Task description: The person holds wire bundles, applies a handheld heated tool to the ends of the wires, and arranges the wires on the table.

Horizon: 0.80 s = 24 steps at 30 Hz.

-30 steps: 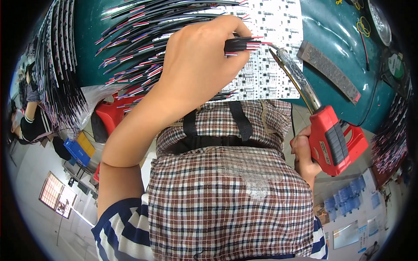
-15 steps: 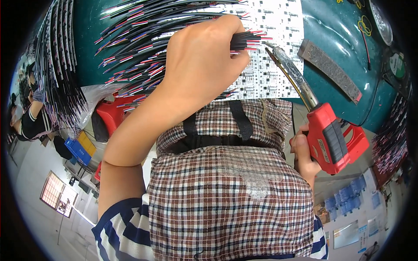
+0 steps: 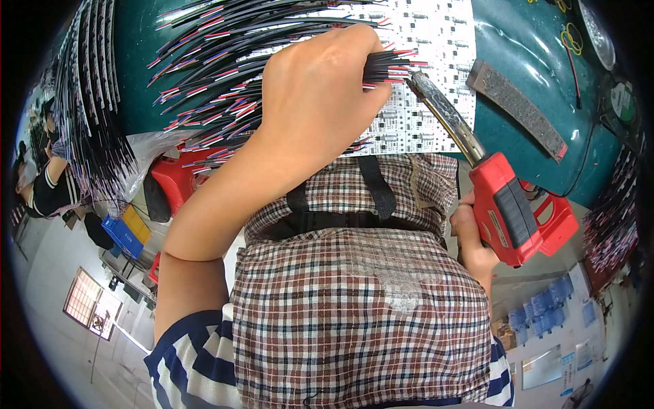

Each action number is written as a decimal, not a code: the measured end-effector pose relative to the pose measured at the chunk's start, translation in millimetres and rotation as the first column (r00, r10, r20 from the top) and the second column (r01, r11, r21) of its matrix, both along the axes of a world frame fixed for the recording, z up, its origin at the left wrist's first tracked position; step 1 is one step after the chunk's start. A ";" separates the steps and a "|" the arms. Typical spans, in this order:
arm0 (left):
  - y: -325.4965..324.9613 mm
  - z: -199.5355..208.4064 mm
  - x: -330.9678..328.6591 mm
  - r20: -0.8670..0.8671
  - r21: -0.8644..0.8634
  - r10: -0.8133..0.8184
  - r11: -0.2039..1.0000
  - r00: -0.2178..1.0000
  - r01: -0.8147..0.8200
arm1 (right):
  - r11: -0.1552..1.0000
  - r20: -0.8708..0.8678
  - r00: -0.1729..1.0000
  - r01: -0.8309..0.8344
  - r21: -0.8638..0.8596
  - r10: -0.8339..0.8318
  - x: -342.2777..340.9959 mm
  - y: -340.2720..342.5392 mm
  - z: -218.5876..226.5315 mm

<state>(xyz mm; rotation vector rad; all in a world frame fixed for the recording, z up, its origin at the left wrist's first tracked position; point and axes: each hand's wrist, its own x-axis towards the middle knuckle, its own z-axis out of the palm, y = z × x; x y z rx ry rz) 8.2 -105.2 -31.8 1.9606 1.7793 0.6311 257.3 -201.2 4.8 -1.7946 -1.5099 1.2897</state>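
Note:
My left hand (image 3: pixel 317 95) is closed around a bundle of black cables (image 3: pixel 383 69), whose red, white and dark stripped ends stick out to the right past the fingertips. Under it lies a white sheet of circuit boards (image 3: pixel 436 41) with rows of small dark components. My right hand (image 3: pixel 473 238) grips a red and black soldering gun (image 3: pixel 507 211), partly hidden behind its body. The iron's metal barrel (image 3: pixel 446 112) slants up and left, its tip right beside the wire ends at the board. More black cables (image 3: pixel 211 75) fan out to the left of my left hand.
A grey, rough strip (image 3: pixel 518 109) lies on the green tabletop (image 3: pixel 524 41) right of the boards. Hanging cable bunches (image 3: pixel 95 88) stand at far left, others (image 3: pixel 616 211) at far right. A round metal dish (image 3: pixel 598 34) sits at upper right. Another person (image 3: pixel 58 177) is at the left.
The soldering gun has shifted slightly left and up, bringing its tip closer to the wire ends. My left hand, still on the cables, has barely moved.

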 end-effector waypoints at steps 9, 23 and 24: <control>0.6 -0.7 0.0 -0.004 0.005 -0.005 1.000 1.000 0.005 | 1.000 -0.040 0.999 -0.002 0.023 0.003 -0.8 1.9 -2.2; 2.7 -0.3 -1.0 0.026 0.010 -0.009 1.000 1.000 0.009 | 0.998 -0.030 0.998 0.060 0.011 -0.060 0.8 -3.5 1.1; 3.0 0.9 -1.0 0.027 -0.007 -0.017 1.000 0.999 0.017 | 0.998 -0.030 0.998 0.060 0.012 -0.060 1.2 -2.5 1.1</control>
